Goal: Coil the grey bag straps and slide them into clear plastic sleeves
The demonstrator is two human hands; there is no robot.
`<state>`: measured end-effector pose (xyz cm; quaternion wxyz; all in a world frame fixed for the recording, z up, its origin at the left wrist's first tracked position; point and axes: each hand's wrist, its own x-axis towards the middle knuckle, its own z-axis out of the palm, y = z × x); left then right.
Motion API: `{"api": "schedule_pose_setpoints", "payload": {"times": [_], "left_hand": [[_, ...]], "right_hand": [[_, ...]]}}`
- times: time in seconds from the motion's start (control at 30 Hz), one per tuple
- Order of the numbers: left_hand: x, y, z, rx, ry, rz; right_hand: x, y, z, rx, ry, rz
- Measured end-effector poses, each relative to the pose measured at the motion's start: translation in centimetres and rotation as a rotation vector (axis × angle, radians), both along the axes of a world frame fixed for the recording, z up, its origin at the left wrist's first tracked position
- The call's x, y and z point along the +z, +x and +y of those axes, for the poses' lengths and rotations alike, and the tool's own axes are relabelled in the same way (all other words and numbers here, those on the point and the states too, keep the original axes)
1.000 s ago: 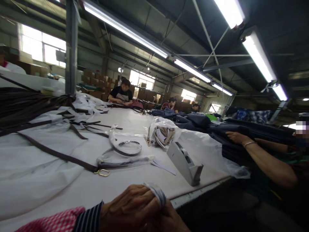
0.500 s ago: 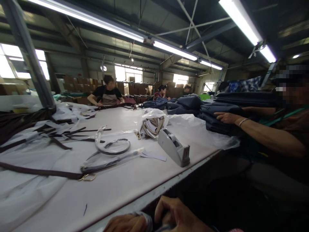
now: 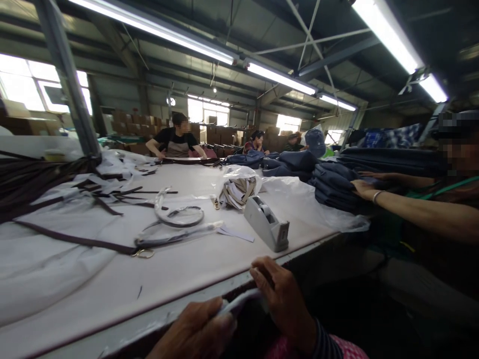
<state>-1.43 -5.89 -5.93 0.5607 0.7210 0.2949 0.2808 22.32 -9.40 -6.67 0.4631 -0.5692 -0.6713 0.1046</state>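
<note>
At the bottom centre of the frame, the left hand (image 3: pixel 198 326) has a pale strip (image 3: pixel 242 300) pinched between thumb and fingers, its grip closed on one end. The strip slants up to the right hand (image 3: pixel 286 299), just right of it, whose fingers are curled with a gap between forefinger and thumb. The strip meets that hand, but whether its grip is closed on it I cannot tell. Both hands are in front of the near edge of the worktop (image 3: pixel 187 276), and the right wrist shows a striped cuff (image 3: pixel 325 339).

Right of the frame's centre, near that edge, stands a grey tape dispenser (image 3: pixel 264 224). White paper strips (image 3: pixel 237 234) lie just to its left, and behind it is a clear bag of tan straps (image 3: pixel 236 193). At centre left, a plastic-wrapped coil (image 3: pixel 183 222) rests on the worktop, and a dark strap (image 3: pixel 80 236) lies further left, ending at a gold ring (image 3: pixel 144 253). More dark straps (image 3: pixel 41 182) are heaped at the left edge.

On the right, a co-worker's hand (image 3: pixel 362 189) touches navy cloth (image 3: pixel 333 182) piled beside a sheet of clear plastic (image 3: pixel 318 207). Another co-worker (image 3: pixel 177 137) sits at the upper left of centre, both arms reaching to the worktop.
</note>
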Motion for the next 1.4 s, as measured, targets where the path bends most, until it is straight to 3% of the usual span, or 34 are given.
{"api": "schedule_pose_setpoints", "payload": {"times": [0.1,0.2,0.3,0.57,0.67,0.77,0.9,0.97,1.07,1.13,1.2,1.3,1.33,1.4], "left_hand": [[2.0,0.5,0.2,0.019,-0.129,-0.066],[2.2,1.6,0.4,-0.045,-0.327,-0.225],[2.2,2.1,-0.1,-0.072,-0.465,-0.35],[4.2,-0.2,-1.6,-0.125,-0.49,-0.301],[5.0,-0.6,-0.9,-0.059,-0.431,-0.344],[5.4,-0.5,0.4,0.045,-0.327,-0.411],[5.8,-0.1,2.0,0.064,-0.296,-0.51],[6.2,0.1,2.6,0.126,-0.196,-0.519],[6.1,0.3,3.3,0.3,0.159,-0.379],[5.3,0.5,3.7,0.368,0.356,-0.245],[3.9,0.5,4.2,0.346,0.568,-0.113],[1.8,-0.4,4.8,0.202,0.904,0.095],[1.3,-0.9,4.8,0.158,0.959,0.162],[1.1,-2.2,4.6,0.091,0.903,0.256]], "right_hand": [[-0.8,-1.9,-0.7,-0.078,0.286,-0.15],[-1.8,-4.6,-0.6,-0.112,0.305,-0.29],[-2.4,-6.1,0.8,-0.098,0.279,-0.297],[0.9,-3.8,5.4,0.038,0.376,-0.491],[0.9,-4.8,5.3,0.139,0.227,-0.34],[-0.2,-7.1,4.2,0.235,-0.004,0.011],[-0.3,-9.6,2.7,0.415,-0.251,0.382],[0.5,-10.2,2.1,0.497,-0.368,0.502],[2.0,-10.4,1.1,0.588,-0.507,0.575],[2.7,-9.9,0.3,0.641,-0.578,0.55],[3.1,-8.9,-0.5,0.685,-0.637,0.508],[3.8,-6.6,-1.2,0.669,-0.732,0.497],[4.2,-5.7,-1.2,0.621,-0.744,0.501],[5.3,-4.2,-0.3,0.483,-0.7,0.456]]}}
